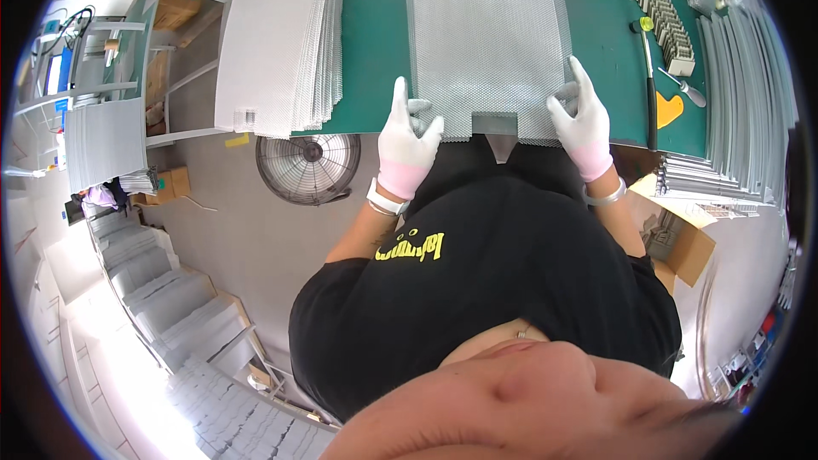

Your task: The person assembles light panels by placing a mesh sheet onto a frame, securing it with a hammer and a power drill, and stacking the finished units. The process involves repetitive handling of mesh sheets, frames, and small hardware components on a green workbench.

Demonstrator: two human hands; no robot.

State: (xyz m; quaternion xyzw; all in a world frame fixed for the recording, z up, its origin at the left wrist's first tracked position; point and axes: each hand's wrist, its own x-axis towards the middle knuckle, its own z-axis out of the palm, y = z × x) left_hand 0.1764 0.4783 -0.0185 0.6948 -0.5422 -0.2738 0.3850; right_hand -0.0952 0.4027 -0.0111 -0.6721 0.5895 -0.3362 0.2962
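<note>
Sheets of silvery wire mesh (pixel 490 34) lie stacked in front of me on the green tabletop. A rectangular notch is cut in their near edge. My left hand (pixel 411 140), in a white glove with a pink cuff, rests at the near left corner of the mesh. Its index finger stretches along the side and its thumb points inward. At the near right corner is my right hand (pixel 583 123), gloved the same way, index finger extended and thumb at the mesh edge. Both hands have their fingers apart; their other fingers are partly hidden.
On the left stands a thick pile of mesh sheets (pixel 273 47). To the right lie a hammer (pixel 651 77), a screwdriver (pixel 686 88), a yellow piece (pixel 670 109), a row of small metal parts (pixel 660 21) and long metal strips (pixel 745 102). A fan (pixel 308 168) sits below the table edge.
</note>
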